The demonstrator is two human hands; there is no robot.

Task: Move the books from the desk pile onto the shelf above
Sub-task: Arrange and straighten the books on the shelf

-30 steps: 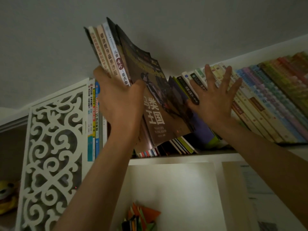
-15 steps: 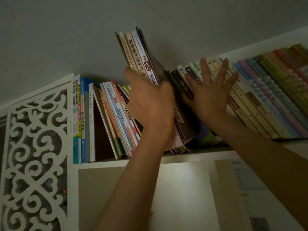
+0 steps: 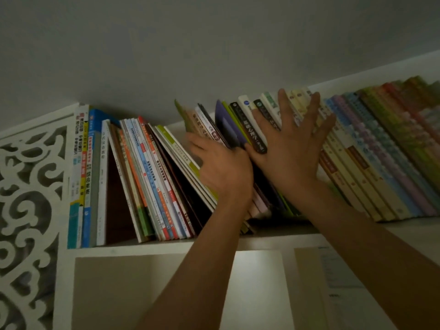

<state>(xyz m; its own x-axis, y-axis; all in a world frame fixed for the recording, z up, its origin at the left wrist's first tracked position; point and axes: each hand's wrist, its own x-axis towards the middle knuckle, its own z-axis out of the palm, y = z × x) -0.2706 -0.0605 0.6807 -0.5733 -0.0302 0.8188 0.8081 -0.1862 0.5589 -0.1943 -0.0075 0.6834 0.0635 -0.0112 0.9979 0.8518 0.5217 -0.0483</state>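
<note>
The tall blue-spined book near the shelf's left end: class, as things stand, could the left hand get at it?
Probably yes. The blue-spined book stands with its spine facing out and nothing in front of it. The left hand, though, is gripping the bundle of books going in, so it would have to let go first.

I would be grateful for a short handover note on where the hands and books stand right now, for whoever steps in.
Left hand: grips the bundle of books being slotted into the gap in the row on the shelf; the bundle leans and its lower end is hidden behind the hand.
Right hand: flat, fingers spread, pressing the leaning right-hand books back to hold the gap.
Done: the bundle is up at the shelf, between the left group of books and the right-hand row.
Left: seat it fully, stand it straighter, release. The desk pile is out of view.
</note>
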